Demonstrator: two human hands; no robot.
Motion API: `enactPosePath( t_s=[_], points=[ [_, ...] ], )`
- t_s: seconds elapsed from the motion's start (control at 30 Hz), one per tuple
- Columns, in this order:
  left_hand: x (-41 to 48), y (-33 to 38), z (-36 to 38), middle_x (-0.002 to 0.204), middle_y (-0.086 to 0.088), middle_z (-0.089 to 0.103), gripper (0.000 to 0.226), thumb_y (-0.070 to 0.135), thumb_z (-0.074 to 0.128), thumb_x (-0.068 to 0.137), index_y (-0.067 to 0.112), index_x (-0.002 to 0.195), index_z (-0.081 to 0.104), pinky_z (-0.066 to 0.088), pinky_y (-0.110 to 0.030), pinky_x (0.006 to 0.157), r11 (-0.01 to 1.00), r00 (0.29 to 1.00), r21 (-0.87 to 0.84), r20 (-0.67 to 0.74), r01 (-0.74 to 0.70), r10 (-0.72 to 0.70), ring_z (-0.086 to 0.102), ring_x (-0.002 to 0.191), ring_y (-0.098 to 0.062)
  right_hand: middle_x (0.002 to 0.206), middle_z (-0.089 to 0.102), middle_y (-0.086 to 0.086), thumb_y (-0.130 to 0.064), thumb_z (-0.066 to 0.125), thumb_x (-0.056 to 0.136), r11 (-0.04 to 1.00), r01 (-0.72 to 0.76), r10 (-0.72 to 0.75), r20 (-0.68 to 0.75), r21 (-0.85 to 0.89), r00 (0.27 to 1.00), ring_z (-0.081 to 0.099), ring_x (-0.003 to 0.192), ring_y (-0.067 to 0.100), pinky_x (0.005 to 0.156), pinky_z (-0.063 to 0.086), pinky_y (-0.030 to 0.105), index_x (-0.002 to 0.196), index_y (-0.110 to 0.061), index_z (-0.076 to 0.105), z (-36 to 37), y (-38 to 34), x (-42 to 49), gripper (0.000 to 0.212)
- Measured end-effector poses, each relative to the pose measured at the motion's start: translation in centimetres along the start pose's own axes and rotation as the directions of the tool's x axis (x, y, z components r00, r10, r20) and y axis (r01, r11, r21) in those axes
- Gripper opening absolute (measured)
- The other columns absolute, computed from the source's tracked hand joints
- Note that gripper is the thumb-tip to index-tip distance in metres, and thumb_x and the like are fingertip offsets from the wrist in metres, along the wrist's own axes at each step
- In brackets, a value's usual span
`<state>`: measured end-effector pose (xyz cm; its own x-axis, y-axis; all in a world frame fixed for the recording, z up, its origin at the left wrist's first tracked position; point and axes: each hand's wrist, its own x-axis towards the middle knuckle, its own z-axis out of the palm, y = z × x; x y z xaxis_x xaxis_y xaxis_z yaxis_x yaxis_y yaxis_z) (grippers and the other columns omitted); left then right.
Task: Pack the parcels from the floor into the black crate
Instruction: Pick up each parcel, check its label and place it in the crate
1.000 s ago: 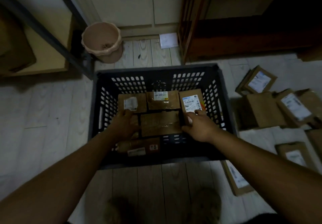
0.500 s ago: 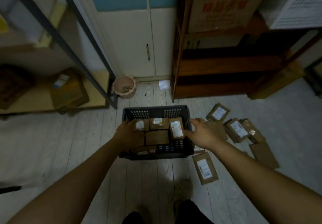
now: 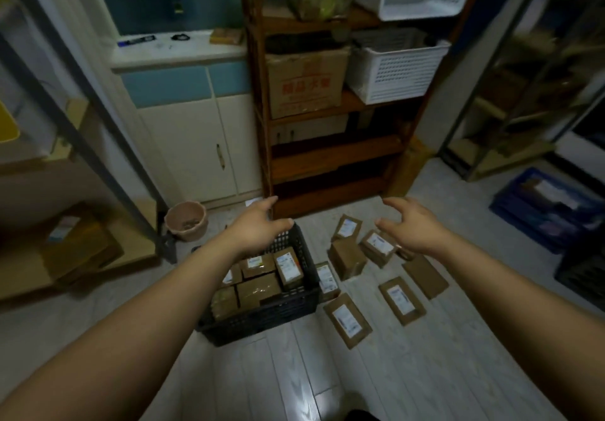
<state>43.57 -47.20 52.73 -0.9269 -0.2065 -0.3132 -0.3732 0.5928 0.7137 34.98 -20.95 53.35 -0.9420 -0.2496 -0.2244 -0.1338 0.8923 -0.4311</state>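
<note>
Parcels (image 3: 347, 319) lie loose on the pale plank floor (image 3: 327, 381) just right of the crate (image 3: 262, 317); several brown ones already sit flat inside it, part-filling the base. Nearest is one by the crate's front right corner, another (image 3: 402, 300) beside it, and a cluster (image 3: 376, 246) further back.

Both hands are empty. The left hand (image 3: 258, 227) hangs over the crate's far rim, fingers spread. The right hand (image 3: 414, 225) hovers above the cluster, fingers spread and curled, touching nothing.

Judgement: the step in hand is fetching the next parcel. Best practice: take the topmost of the cluster by its long edges, lay it flat, label up, in the crate's open gap.

Parcel labels are white; their print is too small to read. On the shelf (image 3: 262, 125) beyond, a carton (image 3: 304, 83) bears red characters, blurred.
</note>
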Motion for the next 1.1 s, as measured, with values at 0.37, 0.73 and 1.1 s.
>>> enactPosePath(
  t_s=[0.37,0.73,1.1],
  points=[
    [0.2,11.4,8.4,0.158,-0.003,0.013,0.074,0.045,0.057,0.089,0.028,0.149,0.018,0.022,-0.04,0.116,0.993,0.993,0.052,0.049,-0.105,0.103,0.019,0.144,-0.024,0.153,0.028,0.005,-0.048,0.054,0.09,0.996,-0.087,0.087,-0.031,-0.021,0.996,0.034,0.137,0.024,0.109,0.032,0.037,0.147,-0.026,0.029,-7.2,13.2,-4.8,0.066],
    [4.4,20.4,20.6,0.158,-0.005,0.011,0.074,0.045,0.056,0.089,0.028,0.149,0.015,0.024,-0.039,0.114,0.996,0.99,0.077,0.132,-0.053,0.042,0.018,0.143,-0.027,0.154,0.027,0.006,-0.047,0.055,0.091,0.995,-0.097,0.097,0.037,-0.008,0.995,0.033,0.137,0.024,0.11,0.031,0.036,0.148,-0.024,0.029,-12.7,28.1,-2.0,0.067],
    [16.2,18.4,19.9,0.157,-0.003,0.019,0.076,0.047,0.059,0.086,0.031,0.148,0.018,0.03,-0.04,0.112,0.994,0.99,0.075,0.108,0.083,-0.091,0.028,0.139,-0.026,0.155,0.024,0.008,-0.05,0.053,0.09,0.997,-0.078,0.071,0.187,0.027,0.98,0.03,0.139,0.024,0.112,0.027,0.033,0.149,-0.02,0.027,-11.2,28.7,9.8,0.071]
  ],
)
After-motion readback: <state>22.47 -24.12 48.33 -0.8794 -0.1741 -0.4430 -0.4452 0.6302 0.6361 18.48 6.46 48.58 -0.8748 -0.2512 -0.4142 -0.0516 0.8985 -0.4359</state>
